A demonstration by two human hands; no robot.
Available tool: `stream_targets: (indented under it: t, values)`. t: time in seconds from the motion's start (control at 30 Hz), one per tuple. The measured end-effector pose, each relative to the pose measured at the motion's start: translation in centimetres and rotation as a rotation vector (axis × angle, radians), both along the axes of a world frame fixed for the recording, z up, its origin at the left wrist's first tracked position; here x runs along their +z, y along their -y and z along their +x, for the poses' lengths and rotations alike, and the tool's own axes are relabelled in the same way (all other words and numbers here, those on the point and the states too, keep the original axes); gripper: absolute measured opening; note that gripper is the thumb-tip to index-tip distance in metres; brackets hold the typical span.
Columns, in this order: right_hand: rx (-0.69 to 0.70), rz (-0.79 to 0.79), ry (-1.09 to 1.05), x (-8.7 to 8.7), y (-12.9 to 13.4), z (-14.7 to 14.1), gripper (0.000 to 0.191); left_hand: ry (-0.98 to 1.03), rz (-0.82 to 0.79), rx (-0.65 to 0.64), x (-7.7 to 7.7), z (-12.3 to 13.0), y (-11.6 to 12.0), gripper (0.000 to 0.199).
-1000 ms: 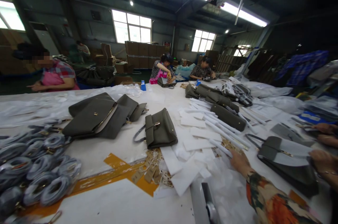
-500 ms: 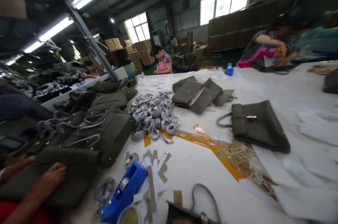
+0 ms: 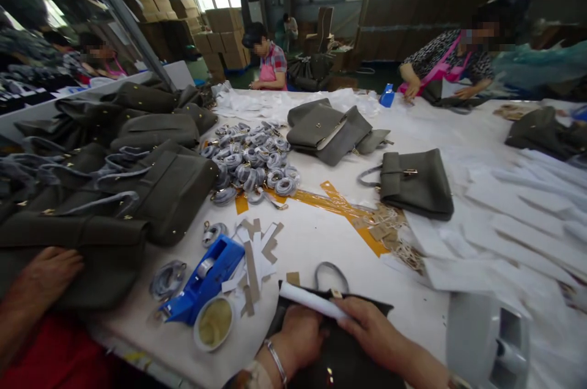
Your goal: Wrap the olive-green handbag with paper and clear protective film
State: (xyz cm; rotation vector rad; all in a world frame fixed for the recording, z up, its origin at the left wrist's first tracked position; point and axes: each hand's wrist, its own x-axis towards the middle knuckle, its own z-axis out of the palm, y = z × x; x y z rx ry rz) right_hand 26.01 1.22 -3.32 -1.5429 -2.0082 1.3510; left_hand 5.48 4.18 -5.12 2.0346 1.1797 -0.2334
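Observation:
A dark bag (image 3: pixel 351 355) with a grey loop handle lies at the bottom centre, under both my hands. A white rolled sheet (image 3: pixel 312 301) lies across its opening. My left hand (image 3: pixel 300 331), with a silver bracelet at the wrist, is at the bag's mouth below the roll; its fingers are hidden inside or behind the bag edge. My right hand (image 3: pixel 367 322) grips the right end of the white roll between thumb and fingers, beside the bag's metal clasp.
A blue tape dispenser (image 3: pixel 206 279), a round tub (image 3: pixel 213 323) and paper strips (image 3: pixel 254 260) lie left. Coiled straps (image 3: pixel 257 163) and dark bags (image 3: pixel 169 193) are beyond. A grey dispenser (image 3: pixel 488 340) stands right. A co-worker's hand (image 3: pixel 50 273) rests on a bag at left.
The view has tilted down and shifted. Both my hands and the white roll now show over the dark bag. The co-worker at the back right has lowered a raised hand to the table.

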Motion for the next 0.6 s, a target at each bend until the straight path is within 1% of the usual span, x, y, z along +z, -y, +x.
stream_targets:
  t: [0.07, 0.13, 0.23, 0.3, 0.37, 0.43, 0.5, 0.6]
  values:
    - [-0.031, 0.043, 0.141, -2.0, -1.1, 0.1, 0.038, -0.023, 0.004, -0.033, 0.5, 0.0, -0.2, 0.024]
    - [-0.016, 0.106, 0.233, -3.6, -1.6, 0.0, 0.04, -0.055, 0.008, -0.058, 0.8, 0.0, -0.2, 0.022]
    - [0.009, 0.231, 0.293, -5.5, -1.0, -1.0, 0.044, -0.08, 0.024, -0.071, 1.1, 0.2, 0.3, 0.024]
    - [0.03, 0.316, 0.347, -6.4, -0.2, -1.8, 0.047, -0.104, 0.036, -0.065, 1.0, 0.6, 0.9, 0.027]
    - [0.058, 0.381, 0.398, -6.9, 0.6, -2.3, 0.048, -0.135, 0.049, -0.079, 0.9, 0.9, 1.5, 0.03]
    - [0.101, 0.398, 0.424, -7.0, 0.9, -2.5, 0.048, -0.163, 0.049, -0.11, 0.9, 1.1, 1.7, 0.031]
    - [0.14, 0.367, 0.425, -6.9, 0.8, -2.5, 0.044, -0.181, 0.033, -0.135, 1.0, 1.3, 1.7, 0.032]
    - [0.141, 0.272, 0.408, -6.7, 0.2, -2.8, 0.036, -0.195, -0.009, -0.135, 1.1, 1.4, 1.5, 0.033]
